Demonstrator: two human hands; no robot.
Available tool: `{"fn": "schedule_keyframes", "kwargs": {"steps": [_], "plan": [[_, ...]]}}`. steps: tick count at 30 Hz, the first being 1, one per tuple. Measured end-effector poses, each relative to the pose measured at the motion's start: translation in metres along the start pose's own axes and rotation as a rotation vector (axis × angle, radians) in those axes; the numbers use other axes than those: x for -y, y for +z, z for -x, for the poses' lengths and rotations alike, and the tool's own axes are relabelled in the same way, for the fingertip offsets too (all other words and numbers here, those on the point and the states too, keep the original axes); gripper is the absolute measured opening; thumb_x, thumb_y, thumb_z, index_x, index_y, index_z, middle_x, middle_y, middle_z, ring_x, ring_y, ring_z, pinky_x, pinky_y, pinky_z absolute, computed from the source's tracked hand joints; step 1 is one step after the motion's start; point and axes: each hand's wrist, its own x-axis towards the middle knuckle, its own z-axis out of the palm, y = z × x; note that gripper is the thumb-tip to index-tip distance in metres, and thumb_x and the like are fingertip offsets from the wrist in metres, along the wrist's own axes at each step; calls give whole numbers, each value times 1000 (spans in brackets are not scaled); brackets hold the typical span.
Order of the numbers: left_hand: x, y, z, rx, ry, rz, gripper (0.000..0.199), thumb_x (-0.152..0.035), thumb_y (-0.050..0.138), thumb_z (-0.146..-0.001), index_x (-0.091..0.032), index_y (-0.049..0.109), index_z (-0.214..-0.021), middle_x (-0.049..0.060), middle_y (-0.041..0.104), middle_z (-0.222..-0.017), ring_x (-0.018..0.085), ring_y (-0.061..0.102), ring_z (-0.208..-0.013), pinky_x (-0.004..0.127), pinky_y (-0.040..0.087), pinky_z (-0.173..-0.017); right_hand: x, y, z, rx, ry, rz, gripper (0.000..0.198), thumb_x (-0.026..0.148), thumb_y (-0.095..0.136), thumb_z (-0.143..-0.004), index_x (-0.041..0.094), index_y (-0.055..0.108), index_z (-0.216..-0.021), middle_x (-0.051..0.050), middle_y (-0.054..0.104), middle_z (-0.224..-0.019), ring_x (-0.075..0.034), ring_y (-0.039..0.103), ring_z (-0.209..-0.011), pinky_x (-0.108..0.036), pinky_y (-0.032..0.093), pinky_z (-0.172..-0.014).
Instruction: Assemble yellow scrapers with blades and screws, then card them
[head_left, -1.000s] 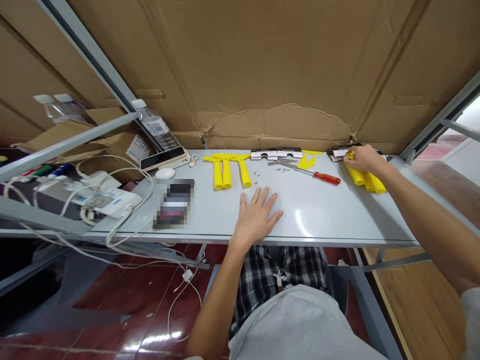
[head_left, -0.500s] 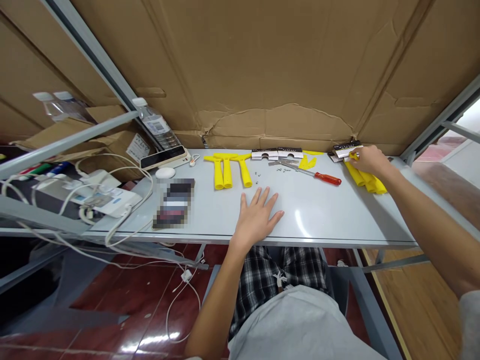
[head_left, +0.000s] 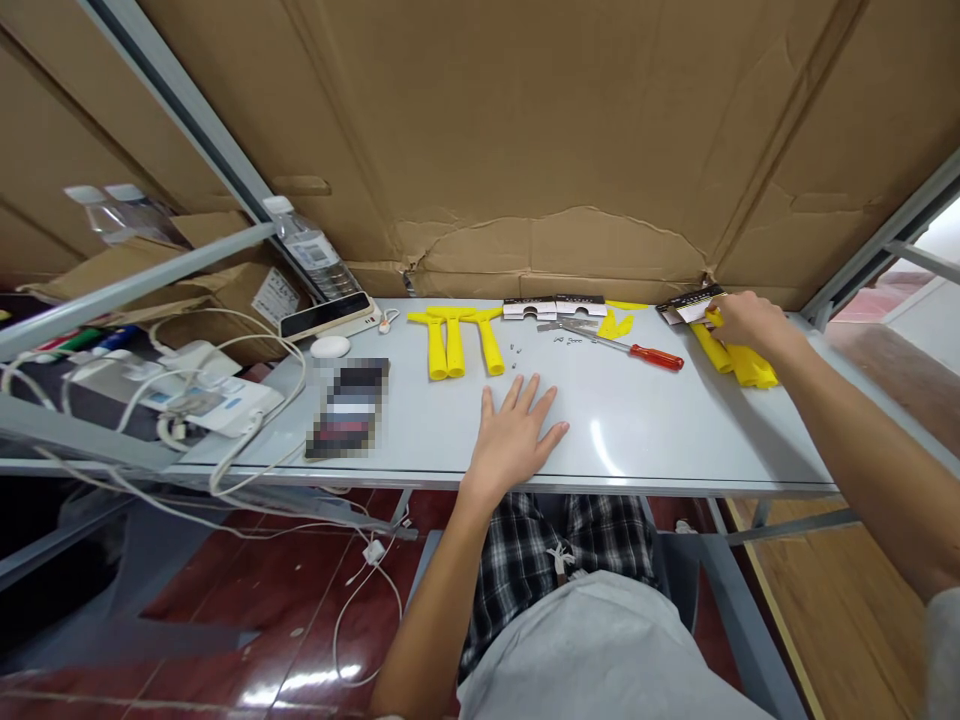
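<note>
My left hand [head_left: 512,436] lies flat on the grey-white tabletop [head_left: 420,430], fingers spread, holding nothing. At the right end of the table my right hand [head_left: 746,325] is closed around a yellow plastic handle [head_left: 752,367] in a small pile. Its fingers partly hide that handle. Beside it are another yellow tube-like handle [head_left: 714,352] and black-and-white printed cards [head_left: 686,303]. Three yellow T-shaped handles [head_left: 455,342] lie in a row beyond my left hand. A screwdriver [head_left: 655,357] with a red handle rests between the two hands, near tiny metal parts [head_left: 568,341].
More cards [head_left: 553,307], metal blades and yellow pieces [head_left: 615,325] lie along the cardboard wall [head_left: 555,150]. To the left are a blurred-out flat object [head_left: 349,408], a white oval item [head_left: 330,346], a phone [head_left: 326,315], a bottle [head_left: 311,250] and a cabled power strip [head_left: 202,395].
My right hand has shifted slightly right, moving a yellow handle away from the one beside it. The printed cards next to it have tilted. My left hand has stayed put.
</note>
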Motion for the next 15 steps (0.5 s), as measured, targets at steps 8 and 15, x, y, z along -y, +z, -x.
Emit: {"fn": "schedule_keyframes", "kwargs": {"steps": [8,15], "plan": [[-1,-1,0,5,-3,-7,66,-59,29,-107,-25,44,-161,10,30,-173,35,22,-162,75,16,-125,9,7,5,-46,22,-23,60,47,59,-94,20,53,-147,-22,51,-133,-30,55,-120,-41,44,-103],[-1,-2,0,11,-6,12,65,-59,31,-107,-25,45,-161,11,31,-173,36,23,-162,75,17,-125,20,1,2,-112,33,-102,56,48,58,-93,11,63,-135,-26,54,-126,-28,55,-113,-39,40,-97]]}}
